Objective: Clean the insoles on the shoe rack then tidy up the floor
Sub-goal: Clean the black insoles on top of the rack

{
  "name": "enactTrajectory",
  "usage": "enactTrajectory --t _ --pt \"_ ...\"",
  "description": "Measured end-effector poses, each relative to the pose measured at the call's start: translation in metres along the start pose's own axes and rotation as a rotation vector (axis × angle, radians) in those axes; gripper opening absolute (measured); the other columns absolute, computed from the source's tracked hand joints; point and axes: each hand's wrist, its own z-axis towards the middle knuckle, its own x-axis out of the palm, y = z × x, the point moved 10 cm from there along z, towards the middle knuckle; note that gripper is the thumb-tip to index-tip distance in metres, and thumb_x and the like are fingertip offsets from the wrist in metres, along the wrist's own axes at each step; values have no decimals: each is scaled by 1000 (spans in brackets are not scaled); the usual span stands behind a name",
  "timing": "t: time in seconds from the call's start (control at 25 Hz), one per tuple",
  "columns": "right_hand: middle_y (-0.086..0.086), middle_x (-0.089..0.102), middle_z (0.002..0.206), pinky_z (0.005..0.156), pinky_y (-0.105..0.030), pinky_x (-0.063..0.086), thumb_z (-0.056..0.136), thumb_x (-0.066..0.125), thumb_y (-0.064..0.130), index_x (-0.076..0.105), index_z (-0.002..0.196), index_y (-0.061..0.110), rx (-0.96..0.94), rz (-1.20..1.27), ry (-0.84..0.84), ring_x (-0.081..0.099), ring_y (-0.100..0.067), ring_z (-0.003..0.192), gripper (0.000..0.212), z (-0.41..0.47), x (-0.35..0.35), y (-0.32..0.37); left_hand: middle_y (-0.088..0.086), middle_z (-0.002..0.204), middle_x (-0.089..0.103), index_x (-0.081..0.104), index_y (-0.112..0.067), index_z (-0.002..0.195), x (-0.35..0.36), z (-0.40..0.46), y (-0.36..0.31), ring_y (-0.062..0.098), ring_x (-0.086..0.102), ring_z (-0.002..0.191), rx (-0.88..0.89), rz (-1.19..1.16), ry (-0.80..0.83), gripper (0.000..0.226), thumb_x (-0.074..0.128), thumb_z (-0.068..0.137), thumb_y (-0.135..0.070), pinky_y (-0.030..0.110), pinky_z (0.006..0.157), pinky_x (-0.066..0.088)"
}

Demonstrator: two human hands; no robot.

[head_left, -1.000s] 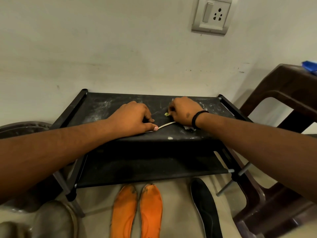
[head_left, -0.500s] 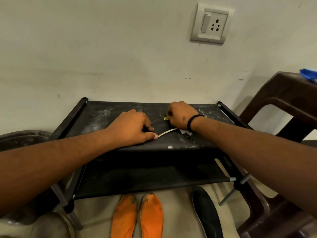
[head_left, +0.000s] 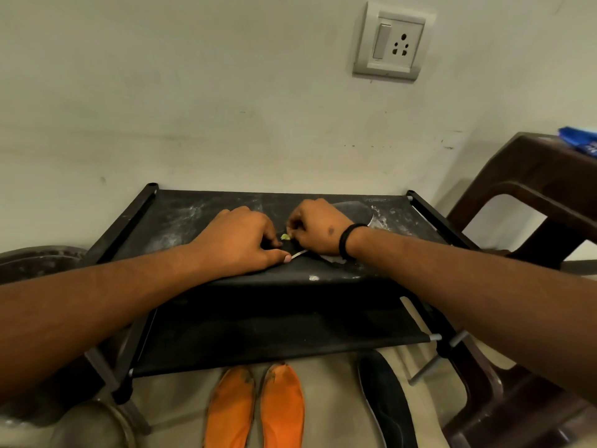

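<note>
We are at the cleaning step, working a dark insole (head_left: 352,211) that lies flat on the top shelf of the shoe rack (head_left: 181,218), most of it hidden under our hands. Our left hand (head_left: 239,240) presses down on the near end, fingers curled and thumb laid along the insole's pale edge, so it is closed as a brace rather than gripping anything we can make out. Our right hand (head_left: 318,227) is closed in a pinch on a small green scrap (head_left: 285,236), which looks like a bit of scrubber or cloth; we cannot say which. It touches the insole just beside the left fingertips.

White powdery marks are spread over the shelf around the hands, so we judge the scrubbing is under way and not finished. On the floor below the rack lie two orange insoles (head_left: 255,409) side by side, and a black insole (head_left: 387,405) a little to their right, apart from them. Whether those are already cleaned we cannot tell.

The next move, as we see it, calls for steady downward hold from the left hand while the right rubs short strokes along the surface, keeping the scrap pinched firmly so it does not slip out. After that the insole wants shifting or turning to reach the part now covered, and the floor still waits to be tidied.
</note>
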Motion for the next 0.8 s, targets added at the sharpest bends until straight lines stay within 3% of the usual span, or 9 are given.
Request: enactTrajectory --t 0.24,0.44,0.56,0.64,0.8 --pt "-9 72 92 79 -37 56 89 60 14 74 90 11 160 -71 -107 66 -26 85 14 13 -20 -30 -18 116 71 79 -33 98 -3 4 -6 14 58 114 -25 55 -16 37 64 84 -64 42 97 43" --pt "-2 75 85 74 -27 54 88 61 11 76 84 12 -50 120 -7 67 -13 76 16 -4 0 7 -13 97 74 77 -35 85 2 4 -2 11 63 96 -33 59 34 56 45 72 -78 37 84 43" --pt "0 73 85 75 -34 57 88 59 14 75 83 17 46 -17 -67 67 -18 79 18 2 -17 -25 -17 104 72 77 -33 88 -4 6 -10 12 60 102 -44 76 9 36 61 81 -64 37 91 41" --pt "-2 74 88 79 -38 58 88 58 12 75 83 17 98 -16 -83 67 -20 81 18 4 -26 -42 -16 96 71 75 -30 85 -5 7 -13 10 60 97 -59 82 6 34 62 80 -61 37 95 43" --pt "4 69 84 71 -23 48 94 59 15 71 88 13 56 123 -175 60 -9 75 14 -17 -54 -51 -12 89 62 66 -30 85 -6 5 -12 11 55 89 -91 113 17 46 54 78 -74 36 88 46"
